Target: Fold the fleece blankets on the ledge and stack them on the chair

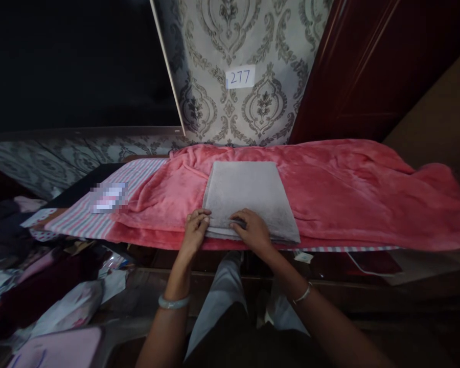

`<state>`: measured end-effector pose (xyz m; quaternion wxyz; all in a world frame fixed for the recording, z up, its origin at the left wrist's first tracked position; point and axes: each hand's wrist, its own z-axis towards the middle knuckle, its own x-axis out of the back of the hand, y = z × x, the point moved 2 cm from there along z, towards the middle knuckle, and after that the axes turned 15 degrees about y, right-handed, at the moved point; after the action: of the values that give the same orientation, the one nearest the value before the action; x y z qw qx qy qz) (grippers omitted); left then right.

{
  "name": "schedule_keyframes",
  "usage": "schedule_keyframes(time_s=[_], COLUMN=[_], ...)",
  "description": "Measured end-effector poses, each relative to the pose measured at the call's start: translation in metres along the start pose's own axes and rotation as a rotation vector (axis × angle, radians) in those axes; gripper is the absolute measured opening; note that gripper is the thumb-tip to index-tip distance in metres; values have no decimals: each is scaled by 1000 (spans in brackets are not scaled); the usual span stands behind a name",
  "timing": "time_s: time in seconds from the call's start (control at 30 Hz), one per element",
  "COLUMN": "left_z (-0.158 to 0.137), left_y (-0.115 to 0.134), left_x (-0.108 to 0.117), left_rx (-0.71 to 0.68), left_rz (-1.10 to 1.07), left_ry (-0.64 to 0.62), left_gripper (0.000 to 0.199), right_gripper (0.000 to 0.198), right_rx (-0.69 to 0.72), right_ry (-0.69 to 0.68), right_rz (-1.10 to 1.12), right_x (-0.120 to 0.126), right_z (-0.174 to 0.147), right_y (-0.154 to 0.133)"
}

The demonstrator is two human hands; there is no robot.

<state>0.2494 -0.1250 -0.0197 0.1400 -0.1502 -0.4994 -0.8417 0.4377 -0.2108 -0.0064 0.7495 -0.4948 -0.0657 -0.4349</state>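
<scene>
A folded grey cloth (249, 189) lies flat on a pink plush blanket (348, 194), its layers showing along the front edge. At the cloth's front left corner, my left hand (196, 226) is closed, with thumb and fingers gripping the edge. My right hand (253, 230) rests farther right on the front part of the cloth. Its fingers are curled and the thumb is bent towards them, pinching the grey fabric. What lies under the right palm is hidden.
Beneath the blanket is a striped cloth (138, 176), with a pixelated item (109, 197) on its left part. A large dark screen (80, 66) hangs behind at left. A paper marked 277 (240, 76) is on the patterned wall. Bags and clutter (69, 312) fill the lower left.
</scene>
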Motion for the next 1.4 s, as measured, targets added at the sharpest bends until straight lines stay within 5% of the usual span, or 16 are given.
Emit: schedule_keyframes(time_s=[0.3,0.87,1.23,1.4], left_z=[-1,-1,-1,-1], left_y=[1,1,2,2], left_x=[1,2,2,2], left_rx=[6,8,12,-6], left_rz=[-3,-13,-23,-17], left_ry=[1,-23,-26,-37], left_gripper=[25,24,26,27], right_gripper=[12,21,7,21], right_rx=[7,-125,42,146], right_ry=[68,121,25,-55], right_rz=[-74,168,-17,-23], right_x=[-6,-2,0,7], right_z=[-2,2,-2,-5], right_y=[-8,5,-3,-2])
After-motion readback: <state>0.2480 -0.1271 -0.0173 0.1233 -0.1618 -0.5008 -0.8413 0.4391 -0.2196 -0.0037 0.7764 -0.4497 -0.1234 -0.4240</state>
